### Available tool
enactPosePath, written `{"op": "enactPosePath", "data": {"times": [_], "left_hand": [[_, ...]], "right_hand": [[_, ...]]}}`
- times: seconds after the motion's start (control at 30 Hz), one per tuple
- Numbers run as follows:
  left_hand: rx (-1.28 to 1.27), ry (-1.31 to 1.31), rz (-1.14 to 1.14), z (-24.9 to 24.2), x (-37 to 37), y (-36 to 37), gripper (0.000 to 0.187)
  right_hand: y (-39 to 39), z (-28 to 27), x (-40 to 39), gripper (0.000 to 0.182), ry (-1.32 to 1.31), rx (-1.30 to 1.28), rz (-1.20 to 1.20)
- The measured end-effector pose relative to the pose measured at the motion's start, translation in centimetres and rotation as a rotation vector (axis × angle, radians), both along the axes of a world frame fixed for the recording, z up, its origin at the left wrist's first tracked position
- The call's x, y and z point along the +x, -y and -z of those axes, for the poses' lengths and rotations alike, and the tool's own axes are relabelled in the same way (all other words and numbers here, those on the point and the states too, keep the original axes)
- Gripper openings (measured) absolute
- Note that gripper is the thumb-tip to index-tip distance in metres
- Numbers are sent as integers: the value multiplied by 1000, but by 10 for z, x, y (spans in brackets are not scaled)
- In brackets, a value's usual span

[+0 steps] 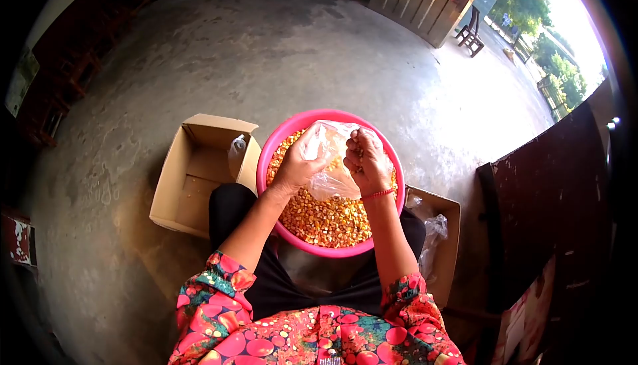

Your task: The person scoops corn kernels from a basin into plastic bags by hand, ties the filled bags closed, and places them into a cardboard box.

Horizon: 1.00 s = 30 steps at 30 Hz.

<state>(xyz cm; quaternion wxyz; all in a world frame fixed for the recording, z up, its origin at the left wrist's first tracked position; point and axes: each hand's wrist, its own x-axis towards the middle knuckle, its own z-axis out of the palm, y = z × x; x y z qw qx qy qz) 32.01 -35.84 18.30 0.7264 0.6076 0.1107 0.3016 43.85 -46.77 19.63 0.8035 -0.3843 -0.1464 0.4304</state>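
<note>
A pink basin point(340, 252) full of orange and yellow corn kernels point(322, 222) rests between my knees. Over the kernels hangs a clear plastic bag point(329, 182). My left hand point(302, 165) is closed on the bag's left side, near its top. On the bag's right side is my right hand point(367, 162), its fingers curled inward and closed. What its fingertips hold is too small to make out. A red bracelet circles my right wrist.
An open cardboard box point(169, 189) with a small plastic bag point(237, 147) inside stands at the left. Another box point(448, 245) at the right holds clear plastic bags point(433, 232). Further off are a wooden door point(415, 6) and a chair point(470, 34).
</note>
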Motion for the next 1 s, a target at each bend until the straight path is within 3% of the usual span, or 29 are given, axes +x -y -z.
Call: {"op": "enactPosePath", "data": {"times": [0.13, 0.2, 0.27, 0.43, 0.5, 0.67, 0.73, 0.77, 0.8, 0.87, 0.93, 1.0], "left_hand": [[-95, -16, 87, -7, -10, -6, 68], [21, -18, 49, 6, -6, -11, 68], [233, 9, -51, 15, -4, -11, 66], [419, -27, -142, 22, 2, -16, 61], [609, -135, -152, 10, -4, -17, 57], [464, -25, -93, -1, -6, -14, 52], [536, -144, 14, -2, -10, -17, 43], [530, -143, -23, -8, -12, -12, 29], [526, -146, -21, -6, -11, -11, 29], [307, -284, -36, -2, -10, -12, 25], [364, -245, -76, 16, -2, -20, 25], [414, -135, -256, 27, 6, -24, 28]], "right_hand": [[-18, 22, 12, 17, 278, -238, 156], [-20, 29, 24, 17, 312, -256, 100], [-22, 35, 31, 18, 593, -329, 91], [-14, 36, 40, 25, 591, -309, 37], [-12, 40, 45, 24, 597, -303, 23], [-5, 27, 42, 21, 517, -323, 18], [0, 11, 38, 16, 382, -285, 10], [3, 5, 36, 14, 350, -242, 22], [6, -4, 29, 15, 286, -162, 30], [16, -16, 20, 17, 286, -61, -86], [29, -27, -1, 20, 405, -117, -199], [38, -30, -27, 22, 593, -246, -357]]}}
